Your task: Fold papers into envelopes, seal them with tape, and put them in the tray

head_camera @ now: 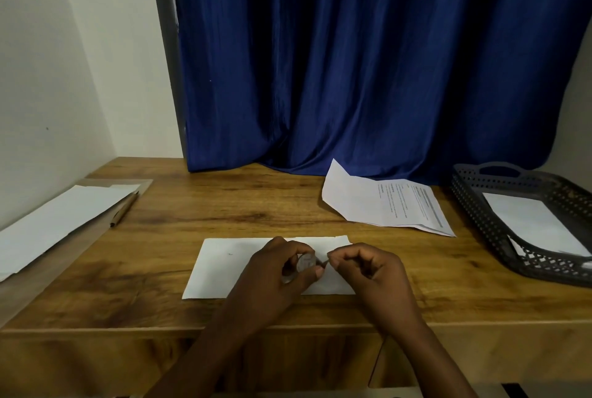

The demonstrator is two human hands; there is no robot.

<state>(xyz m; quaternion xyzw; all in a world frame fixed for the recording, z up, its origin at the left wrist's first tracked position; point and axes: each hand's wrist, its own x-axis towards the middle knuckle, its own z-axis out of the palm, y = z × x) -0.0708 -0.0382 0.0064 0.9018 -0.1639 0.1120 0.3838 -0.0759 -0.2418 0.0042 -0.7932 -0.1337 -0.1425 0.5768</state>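
- Folded envelope (224, 266) lies on desk (160, 285) before me.
- My left hand (275, 272) grips tape roll (306, 264); right hand (365, 269) pinches its free end.
- Sealing pending; tray (480, 221) already holds paper; printed sheet (384, 205) left unfolded.

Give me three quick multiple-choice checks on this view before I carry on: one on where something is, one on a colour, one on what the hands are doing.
1. Where is the tray?
A. Far left edge of the table
B. Right side of the table
C. On the floor

2. What colour is the curtain?
A. Blue
B. Red
C. White

3. What is the left hand doing?
A. Lying flat and empty
B. Holding a pen
C. Holding a small tape roll

Answers:
1 B: the dark perforated tray sits at the right, a white sheet inside.
2 A: deep blue cloth hangs behind the table.
3 C: its fingers curl round the roll above the folded paper, while the right hand pinches at the tape end.
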